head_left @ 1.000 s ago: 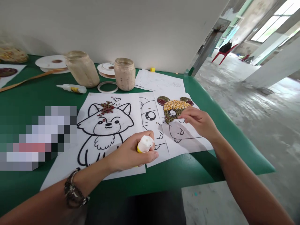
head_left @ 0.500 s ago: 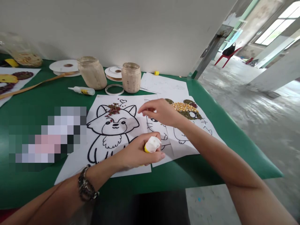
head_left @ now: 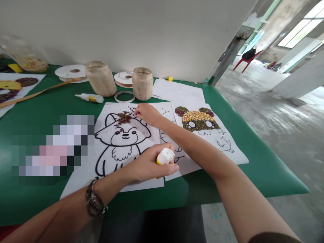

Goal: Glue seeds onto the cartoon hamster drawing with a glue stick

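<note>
My left hand [head_left: 149, 163] is wrapped round a glue bottle [head_left: 165, 156], whose white end and a strip of yellow show above the fingers. It is over the lower right of a sheet with a black-outlined fox drawing [head_left: 123, 143]. A small heap of red and green beans [head_left: 124, 117] lies on the fox's forehead. Just right of that heap, by the fox's ear, my right hand [head_left: 145, 113] reaches down with thumb and fingers drawn together; anything between the fingertips is too small to make out.
On the right lies a bear drawing [head_left: 201, 119] partly covered with corn and beans. Behind stand two cloudy jars [head_left: 100, 81], ribbon spools [head_left: 73, 71], a tape ring [head_left: 125, 97] and another glue bottle [head_left: 90, 98]. A blurred patch [head_left: 54, 150] hides part of the left side.
My right hand has moved left, from above the middle drawing to beside the bean heap, uncovering more of the bear drawing. My left hand keeps the glue bottle in nearly the same place.
</note>
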Motion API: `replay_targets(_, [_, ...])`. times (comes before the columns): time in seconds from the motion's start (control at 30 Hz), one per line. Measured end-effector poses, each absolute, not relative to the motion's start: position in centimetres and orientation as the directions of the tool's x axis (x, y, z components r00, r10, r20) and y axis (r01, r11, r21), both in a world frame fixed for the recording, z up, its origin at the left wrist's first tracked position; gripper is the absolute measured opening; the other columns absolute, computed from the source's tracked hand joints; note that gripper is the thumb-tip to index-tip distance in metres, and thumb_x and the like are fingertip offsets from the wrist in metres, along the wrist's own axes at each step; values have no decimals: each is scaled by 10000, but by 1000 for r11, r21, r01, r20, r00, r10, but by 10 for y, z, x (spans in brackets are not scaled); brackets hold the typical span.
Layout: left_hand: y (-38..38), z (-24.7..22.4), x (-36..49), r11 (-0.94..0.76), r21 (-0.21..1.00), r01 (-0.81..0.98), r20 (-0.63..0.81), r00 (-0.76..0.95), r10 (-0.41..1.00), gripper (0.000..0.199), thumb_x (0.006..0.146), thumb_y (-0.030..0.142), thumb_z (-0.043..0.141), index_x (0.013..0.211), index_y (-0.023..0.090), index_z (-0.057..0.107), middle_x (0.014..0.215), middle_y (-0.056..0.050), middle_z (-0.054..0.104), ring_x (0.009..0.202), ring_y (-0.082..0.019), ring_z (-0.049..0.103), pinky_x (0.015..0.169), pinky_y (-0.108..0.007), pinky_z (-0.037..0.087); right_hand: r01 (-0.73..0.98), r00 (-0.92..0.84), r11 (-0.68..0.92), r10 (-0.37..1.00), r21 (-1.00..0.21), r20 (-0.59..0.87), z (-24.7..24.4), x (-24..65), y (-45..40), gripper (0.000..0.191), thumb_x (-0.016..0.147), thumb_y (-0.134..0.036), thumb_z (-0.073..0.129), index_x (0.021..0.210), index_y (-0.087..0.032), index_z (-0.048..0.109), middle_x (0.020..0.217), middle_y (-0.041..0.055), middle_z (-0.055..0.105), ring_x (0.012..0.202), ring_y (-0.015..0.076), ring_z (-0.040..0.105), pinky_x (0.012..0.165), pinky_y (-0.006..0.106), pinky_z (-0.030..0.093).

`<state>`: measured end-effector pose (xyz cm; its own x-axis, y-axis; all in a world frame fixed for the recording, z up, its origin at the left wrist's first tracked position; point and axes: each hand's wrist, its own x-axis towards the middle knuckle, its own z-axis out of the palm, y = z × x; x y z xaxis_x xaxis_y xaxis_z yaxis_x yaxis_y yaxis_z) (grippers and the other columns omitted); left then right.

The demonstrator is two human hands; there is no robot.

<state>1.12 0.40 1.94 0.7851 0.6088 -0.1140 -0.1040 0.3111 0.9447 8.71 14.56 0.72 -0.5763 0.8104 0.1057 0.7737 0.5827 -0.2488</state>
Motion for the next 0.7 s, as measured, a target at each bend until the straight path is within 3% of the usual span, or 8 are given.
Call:
replay_targets(0.3, [6,21,13,185,976,-113,-41,742,669,169,683,144,533,671,186,369,564,82,392,465,-42,350,454,-194,301,726,-555,573,815,-381,168,28,106,128,131,799,-138,465,769,-139,593,713,16,600,654,92,522,609,224,378])
replay_targets(0.4, [7,20,13,234,954,-188,-4,771,637,114,697,138,474,762,189,395,643,63,444,534,-66,420,541,-233,347,571,-503,556,819,-604,277,51,136,95,87,787,-169,507,790,-132,585,674,0,612,621,74,561,604,211,429])
replay_targets(0.47, [8,20,14,273,939,-211,-9,777,630,117,723,125,433,816,189,404,699,52,461,586,-75,449,600,-251,363,480,-452,545,825,-688,338,65,157,69,97,806,-194,499,821,-141,579,679,-6,622,596,67,582,575,198,461])
replay_targets(0.57, [7,20,15,301,936,-181,-58,765,641,76,792,143,408,855,185,404,752,40,461,638,-75,461,653,-251,372,498,-370,660,748,-563,551,74,180,33,34,781,-170,560,777,-169,594,715,-9,635,603,67,582,539,191,474])
replay_targets(0.7, [7,19,17,302,935,-186,-61,755,653,19,840,181,399,845,177,381,755,34,451,642,-71,460,632,-231,381,515,-488,812,542,-275,684,64,191,7,87,754,-87,589,775,-165,621,734,21,632,702,100,585,621,230,494])
